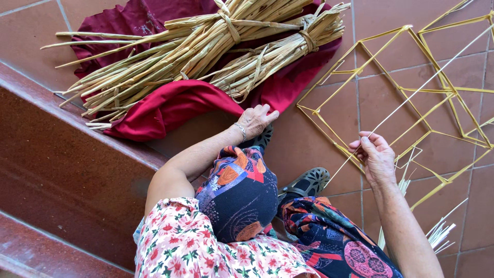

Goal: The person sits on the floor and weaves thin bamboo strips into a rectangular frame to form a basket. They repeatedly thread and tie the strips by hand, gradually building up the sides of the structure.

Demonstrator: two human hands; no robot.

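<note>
My left hand [256, 121] reaches forward and rests on the edge of a dark red cloth [175, 103], fingers curled against it, just below two tied bundles of dry straw [200, 49] lying on the cloth. A thin bracelet sits on that wrist. My right hand [374, 154] pinches a long pale straw [417, 90] that runs diagonally up to the right, over a geometric frame of yellow straws [391, 87] on the tiled floor.
A reddish stone step [62, 164] runs along the left. My knees in patterned trousers [242, 190] and dark sandals [307, 181] are below the hands. Loose pale straw ends [437, 234] lie at the lower right beside my forearm.
</note>
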